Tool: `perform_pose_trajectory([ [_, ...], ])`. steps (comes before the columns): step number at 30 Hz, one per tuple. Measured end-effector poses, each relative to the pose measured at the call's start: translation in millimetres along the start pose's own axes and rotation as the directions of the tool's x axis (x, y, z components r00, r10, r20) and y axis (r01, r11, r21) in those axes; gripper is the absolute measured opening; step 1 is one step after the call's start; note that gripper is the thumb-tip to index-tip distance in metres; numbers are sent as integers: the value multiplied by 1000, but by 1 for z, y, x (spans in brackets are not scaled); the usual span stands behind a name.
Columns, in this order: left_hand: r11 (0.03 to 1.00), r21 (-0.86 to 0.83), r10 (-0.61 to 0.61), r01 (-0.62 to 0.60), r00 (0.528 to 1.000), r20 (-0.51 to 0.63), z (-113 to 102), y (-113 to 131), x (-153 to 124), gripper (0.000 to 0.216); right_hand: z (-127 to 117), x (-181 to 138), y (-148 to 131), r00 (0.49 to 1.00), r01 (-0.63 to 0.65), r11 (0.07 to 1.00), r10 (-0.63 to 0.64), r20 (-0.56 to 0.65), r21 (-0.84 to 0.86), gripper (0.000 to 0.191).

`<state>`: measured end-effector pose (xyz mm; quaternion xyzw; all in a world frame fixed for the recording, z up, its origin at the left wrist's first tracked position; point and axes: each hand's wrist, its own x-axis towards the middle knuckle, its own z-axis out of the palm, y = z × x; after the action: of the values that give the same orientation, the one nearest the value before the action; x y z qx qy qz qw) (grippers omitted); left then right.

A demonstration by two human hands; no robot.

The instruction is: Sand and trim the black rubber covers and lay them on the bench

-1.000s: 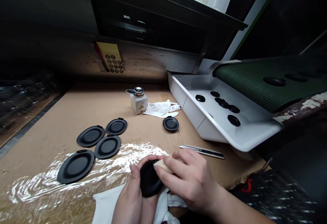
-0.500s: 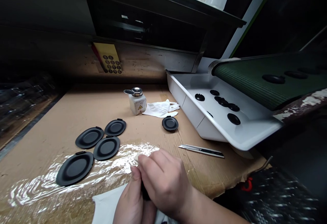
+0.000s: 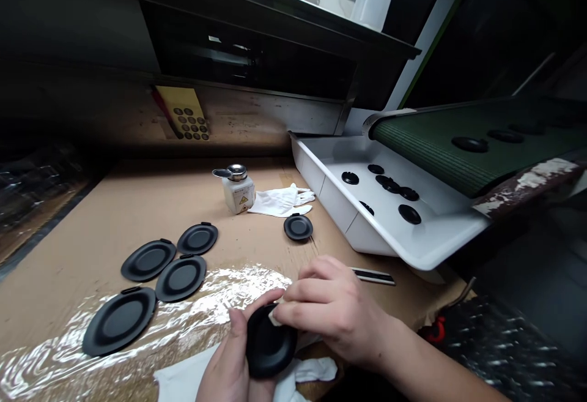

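Note:
My left hand [image 3: 229, 362] grips a round black plastic lid [image 3: 270, 347] by its edge, its face tilted up at the near side of the table. Pressed against the lid's upper right edge is a small off-white pad [image 3: 275, 317], pinched between the fingertips of my right hand [image 3: 332, 304]. Its exact material does not show. White cloth [image 3: 181, 374] lies beneath my hands. To the left, several similar black lids [image 3: 121, 322] rest on the table, and a single black lid [image 3: 298, 227] sits farther off, in front of a white glove [image 3: 279, 201].
A white pump bottle [image 3: 239, 195] stands beside the glove. Partly behind my right hand lies a utility knife [image 3: 373, 276]. At right, a white tray [image 3: 330, 191] holds several black parts below the end of a green conveyor belt [image 3: 431, 157]. Clear film [image 3: 215, 292] covers the table's near part.
My hands have come apart slightly and the black lid is now turned into sight. My right hand has shifted right with the pad. The view has tilted and moved slightly right.

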<state>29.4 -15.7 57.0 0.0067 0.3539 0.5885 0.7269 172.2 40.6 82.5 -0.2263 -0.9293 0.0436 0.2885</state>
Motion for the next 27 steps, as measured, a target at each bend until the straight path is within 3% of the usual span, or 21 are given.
perform_pose_trajectory([
  [3, 997, 69, 20, -19, 1000, -5, -2, 0, 1, 41, 1, 4, 7, 1000, 29, 997, -28, 12, -78, 15],
  [6, 994, 99, 40, -38, 999, -25, -5, 0, 2, 40, -5, -3, 23, 999, -39, 985, 35, -24, -165, 17],
  [9, 997, 38, 61, -60, 997, -43, -10, -1, 7, 42, -4, -17, 33, 982, -172, 971, 155, -112, -166, 20],
  [13, 995, -85, 58, -57, 998, 14, -19, -1, 15, 38, 15, -32, 19, 956, -245, 953, 207, -207, -179, 23],
  [16, 993, -94, 76, -66, 991, 106, -26, 1, 16, 29, 23, -37, 2, 970, -213, 972, 198, -144, -102, 22],
  [19, 993, -56, 117, -107, 967, 228, -29, 4, 16, 28, 19, -41, 3, 974, -206, 978, 201, -100, -38, 24],
  [22, 993, -55, 118, -106, 936, 331, -30, 7, 16, 34, 12, -47, 26, 942, -335, 917, 324, -87, -216, 24],
  [24, 994, -64, 111, -94, 931, 347, -29, 8, 15, 35, 11, -50, 44, 915, -397, 861, 399, -64, -319, 23],
  [27, 993, -42, 118, -110, 951, 286, -26, 8, 12, 28, 11, -51, 55, 903, -415, 844, 427, -42, -341, 19],
])
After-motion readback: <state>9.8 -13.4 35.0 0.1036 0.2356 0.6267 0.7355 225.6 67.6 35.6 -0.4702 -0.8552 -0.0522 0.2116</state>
